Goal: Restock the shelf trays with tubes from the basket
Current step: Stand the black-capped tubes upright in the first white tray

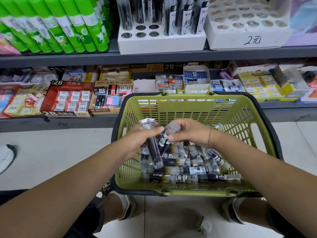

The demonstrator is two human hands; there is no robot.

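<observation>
1. Tubes (187, 169) lie piled in the bottom of a green plastic basket (236, 117), clear ones with dark refills inside and white labels, mostly lying on their sides and crossing one another.
2. The basket stands on the pale tiled floor (51, 152), right against the lower shelf, between the person's feet.
3. The left hand (137, 143) is closed around a small bunch of tubes (152, 143), held tilted, caps up and bottoms pointing down into the basket.
4. The right hand (190, 133) hovers over the pile, fingers curled and pinching another tube (165, 137) by its upper end, just beside the left hand's bunch (the two hands nearly touch).
5. On the upper shelf sits a white tray (161, 42) with round holes; several front holes stand bare, and tall dark tubes fill the rest.
6. Beside it, to the right, is a second white tray (248, 38) marked with a handwritten price.
7. Green glue sticks (56, 30) crowd the shelf's left end; boxes of erasers (68, 98) fill the lower shelf.
</observation>
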